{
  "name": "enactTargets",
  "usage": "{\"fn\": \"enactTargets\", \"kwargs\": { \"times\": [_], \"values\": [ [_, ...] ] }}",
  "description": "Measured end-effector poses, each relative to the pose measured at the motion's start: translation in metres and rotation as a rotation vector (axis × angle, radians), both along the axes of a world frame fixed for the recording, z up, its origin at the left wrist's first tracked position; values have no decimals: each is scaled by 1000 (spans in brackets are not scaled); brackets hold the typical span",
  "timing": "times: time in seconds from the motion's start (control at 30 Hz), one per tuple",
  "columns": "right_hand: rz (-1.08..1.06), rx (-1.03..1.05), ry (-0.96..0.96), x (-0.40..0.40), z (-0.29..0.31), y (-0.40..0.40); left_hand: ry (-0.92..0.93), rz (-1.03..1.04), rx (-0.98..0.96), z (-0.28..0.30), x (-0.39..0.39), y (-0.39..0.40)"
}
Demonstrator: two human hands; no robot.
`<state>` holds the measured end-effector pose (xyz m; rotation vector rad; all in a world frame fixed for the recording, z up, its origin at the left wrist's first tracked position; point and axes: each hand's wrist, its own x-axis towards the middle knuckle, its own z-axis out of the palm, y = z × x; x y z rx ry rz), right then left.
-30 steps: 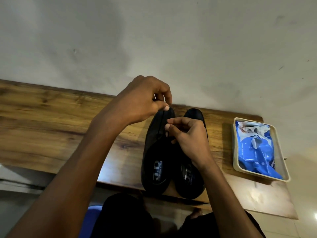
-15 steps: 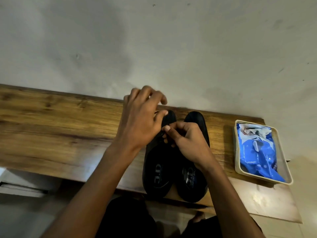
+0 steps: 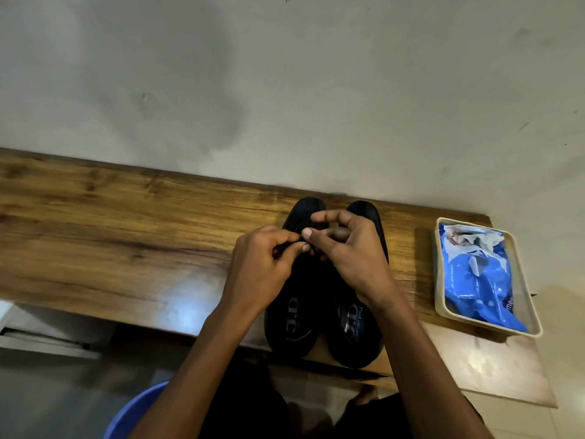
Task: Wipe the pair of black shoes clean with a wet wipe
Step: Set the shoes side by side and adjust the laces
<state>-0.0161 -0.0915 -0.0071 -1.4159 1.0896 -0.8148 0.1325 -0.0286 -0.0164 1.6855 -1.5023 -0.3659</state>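
Observation:
Two black shoes stand side by side on the wooden table [image 3: 126,236], toes to the wall: the left shoe [image 3: 294,324] and the right shoe [image 3: 351,327], printed insoles showing. Both hands hover over the left shoe's upper. My left hand [image 3: 262,267] has its fingers curled and pinches a thin dark strand there, seemingly a lace. My right hand [image 3: 351,251] pinches the same spot with thumb and forefinger, its other fingers arched above the right shoe's toe. The hands hide the middle of both shoes. A blue wet-wipe pack [image 3: 474,280] lies to the right.
The wipe pack lies in a cream tray [image 3: 437,274] at the table's right end. A grey wall runs right behind the shoes' toes. Below the table's near edge are my dark-clothed lap and a blue plastic rim [image 3: 136,413] at the lower left.
My left hand has come down from above the left shoe's toe to meet the right hand at the upper. The right hand's fingers have spread upward. The shoes have not moved.

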Motion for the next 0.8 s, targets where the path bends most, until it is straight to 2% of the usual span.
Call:
{"fn": "enactTargets", "kwargs": {
  "times": [0.17, 0.37, 0.53, 0.63, 0.7, 0.8],
  "values": [
    [-26, -128, 60, 0, 1, 2, 30, -4, 6, 0, -2, -1],
    [98, -250, 254, -3, 4, 1, -14, -89, 70, 2, 8, -6],
    [222, -287, 397, -6, 8, 1, -1, -77, 69, 1, 9, -6],
    [228, -356, 501, -5, 7, 0, 23, -66, 80, -1, 9, -6],
    [187, -367, 487, -4, 8, 0, 44, -57, 84, -2, 7, -6],
    [189, -280, 340, -6, 9, -1, 161, -43, 119, -4, 5, -7]
  ]
}}
